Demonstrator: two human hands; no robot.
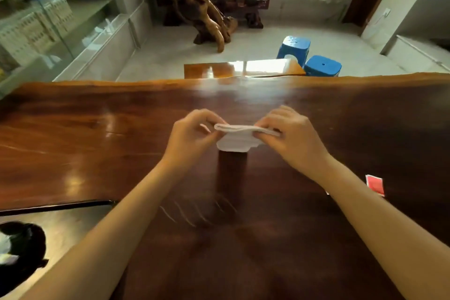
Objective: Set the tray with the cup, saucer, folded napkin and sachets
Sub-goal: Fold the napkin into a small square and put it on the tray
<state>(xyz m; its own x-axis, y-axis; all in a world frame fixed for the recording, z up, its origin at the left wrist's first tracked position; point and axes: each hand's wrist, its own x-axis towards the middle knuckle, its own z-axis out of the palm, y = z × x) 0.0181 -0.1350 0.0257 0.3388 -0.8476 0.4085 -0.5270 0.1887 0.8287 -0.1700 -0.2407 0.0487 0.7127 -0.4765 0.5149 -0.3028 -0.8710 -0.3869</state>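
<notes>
Pinching a white napkin between both hands, just above the middle of a dark wooden table. Gripping its left end with the left hand, thumb and curled fingers closed on the folded top edge. Gripping its right end with the right hand, fingers likewise curled and pressed onto the napkin. Held level along the top, with the loose lower part hanging down in uneven layers and mirrored in the polished wood beneath.

Lying flat near the right forearm, close to the table's right side and well apart from the napkin: a red sachet with a white edge. At the lower left corner, something black with white patches, too blurred to name.

Beyond the far edge of the table, a low glossy bench, and just beside its right end two blue stools, close together. Farther back, a large gnarled root carving on the pale floor. Along the left wall, a glass cabinet stacked with boxes.
</notes>
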